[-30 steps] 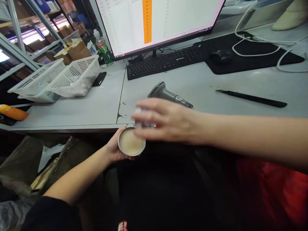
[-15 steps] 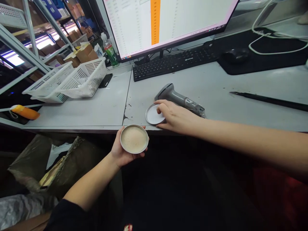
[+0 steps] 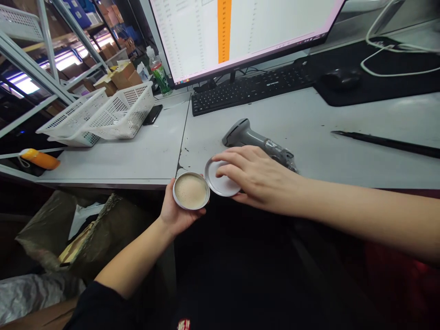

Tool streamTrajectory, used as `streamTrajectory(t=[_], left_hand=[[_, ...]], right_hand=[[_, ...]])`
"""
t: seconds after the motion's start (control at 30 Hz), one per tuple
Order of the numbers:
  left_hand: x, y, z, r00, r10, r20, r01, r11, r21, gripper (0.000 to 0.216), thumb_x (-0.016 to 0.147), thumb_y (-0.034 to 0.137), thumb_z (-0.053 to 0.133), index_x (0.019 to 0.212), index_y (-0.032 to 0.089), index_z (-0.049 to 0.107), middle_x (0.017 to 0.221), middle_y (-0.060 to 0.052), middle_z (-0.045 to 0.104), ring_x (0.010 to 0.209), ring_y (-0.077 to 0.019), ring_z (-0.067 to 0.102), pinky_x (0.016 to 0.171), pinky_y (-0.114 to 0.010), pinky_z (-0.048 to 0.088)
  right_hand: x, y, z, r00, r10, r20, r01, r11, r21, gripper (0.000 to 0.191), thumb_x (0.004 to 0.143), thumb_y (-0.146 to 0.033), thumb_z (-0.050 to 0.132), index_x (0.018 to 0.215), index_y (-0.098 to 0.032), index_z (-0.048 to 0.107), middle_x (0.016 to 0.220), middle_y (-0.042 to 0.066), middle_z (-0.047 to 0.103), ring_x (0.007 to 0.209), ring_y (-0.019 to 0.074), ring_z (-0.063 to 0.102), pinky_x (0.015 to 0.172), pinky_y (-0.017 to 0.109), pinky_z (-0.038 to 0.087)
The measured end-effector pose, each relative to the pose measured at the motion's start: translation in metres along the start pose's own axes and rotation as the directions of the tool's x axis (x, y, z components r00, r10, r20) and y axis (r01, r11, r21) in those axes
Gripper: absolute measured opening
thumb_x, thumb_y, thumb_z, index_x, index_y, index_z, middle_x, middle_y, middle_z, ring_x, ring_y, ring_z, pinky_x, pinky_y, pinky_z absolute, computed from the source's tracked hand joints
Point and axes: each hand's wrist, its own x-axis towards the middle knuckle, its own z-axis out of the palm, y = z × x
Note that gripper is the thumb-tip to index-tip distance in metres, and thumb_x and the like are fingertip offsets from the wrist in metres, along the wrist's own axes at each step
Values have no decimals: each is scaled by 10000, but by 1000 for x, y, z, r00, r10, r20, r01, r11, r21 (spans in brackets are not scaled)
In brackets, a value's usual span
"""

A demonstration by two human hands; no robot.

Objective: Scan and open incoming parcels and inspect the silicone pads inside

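Observation:
My left hand (image 3: pixel 175 213) is wrapped round a round tin (image 3: pixel 191 191) with a pale cream-coloured surface inside, held just in front of the desk edge. Close to its right, my right hand (image 3: pixel 256 178) grips a round lid (image 3: pixel 222 181) whose white inner face is turned up. The lid's rim is very near the tin's rim; whether they touch I cannot tell. Behind my right hand a grey barcode scanner (image 3: pixel 242 130) lies on the desk, its handle partly wrapped in clear plastic.
Behind stand a monitor (image 3: pixel 275 27), a black keyboard (image 3: pixel 240 91) and a mouse (image 3: pixel 343 79). White baskets (image 3: pixel 123 114), a phone (image 3: pixel 153 114) and a green-labelled bottle (image 3: pixel 160 75) are at the left. A thin black tool (image 3: pixel 381 140) lies right. Below the desk edge, left, is an open bag (image 3: pixel 44 224).
My right hand has lifted the lid off the desk and brought it toward me, beside the tin. The tin has risen slightly and tilted.

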Motion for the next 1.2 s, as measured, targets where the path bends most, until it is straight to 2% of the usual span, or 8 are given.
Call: streamTrajectory(t=[0.17, 0.3, 0.43, 0.57, 0.83, 0.93, 1.1, 1.2], left_hand=[[4, -11, 4, 999, -1, -51, -1, 999, -40, 577, 961, 636, 344, 1096, 173, 662, 1020, -109, 674, 862, -275, 662, 587, -354, 559], [9, -23, 15, 999, 26, -46, -31, 995, -99, 525, 960, 600, 418, 1140, 168, 656, 1073, -101, 682, 951, -262, 661, 755, -373, 573], [13, -32, 35, 997, 3, -82, -14, 991, -136, 545, 973, 592, 409, 1166, 143, 650, 1121, -110, 679, 1046, -264, 647, 868, -353, 547], [14, -32, 49, 992, -61, -109, 42, 986, -164, 638, 970, 670, 341, 1151, 141, 647, 1079, -104, 685, 1014, -257, 658, 834, -342, 555], [9, -18, 59, 981, -192, 1, 191, 975, -117, 583, 993, 616, 369, 1149, 114, 618, 1007, -107, 689, 867, -222, 675, 673, -317, 571], [6, -21, 63, 993, -112, 37, 115, 991, -73, 541, 983, 600, 430, 1154, 124, 623, 1050, -111, 682, 910, -225, 666, 705, -315, 569], [2, -38, 64, 971, 189, 145, -193, 981, 12, 525, 838, 594, 693, 1158, 181, 638, 1141, -89, 662, 1080, -266, 626, 863, -339, 547], [2, -37, 62, 970, 181, 165, -185, 983, 11, 563, 790, 595, 744, 1150, 174, 642, 1144, -89, 665, 1058, -256, 631, 847, -323, 545]], right_hand=[[5, -17, 0, 995, -82, 66, 79, 996, 40, 423, 783, -186, 668, 1195, -166, 573, 1379, 164, 535, 1236, 357, 458, 1037, 573, 369], [10, -25, 3, 996, -67, 57, 53, 975, 217, 636, 811, -174, 650, 1412, -160, 442, 1452, 176, 463, 1326, 318, 408, 1087, 529, 387], [11, -28, 16, 998, -21, 67, -4, 939, 345, 819, 840, -361, 719, 1522, -153, 317, 1509, 211, 396, 1397, 326, 366, 1118, 542, 377], [9, -25, 28, 999, 36, 26, -43, 929, 368, 724, 917, -515, 601, 1507, -166, 371, 1493, 211, 421, 1384, 332, 386, 1107, 563, 386], [6, -9, 17, 952, -267, -151, 297, 926, 233, 638, 955, -523, 504, 1447, -124, 437, 1445, 236, 440, 1382, 340, 350, 1113, 565, 353], [7, -8, 11, 951, -267, -156, 300, 918, 260, 604, 946, -474, 530, 1452, -160, 427, 1438, 214, 451, 1371, 328, 375, 1105, 555, 365], [5, -15, 7, 959, -157, -238, 239, 899, 367, 567, 952, -414, 510, 1472, -218, 399, 1448, 184, 434, 1368, 298, 399, 1099, 533, 378], [4, -18, 7, 949, -161, -273, 257, 896, 363, 579, 955, -443, 501, 1470, -199, 400, 1429, 191, 439, 1366, 304, 397, 1093, 530, 384]])
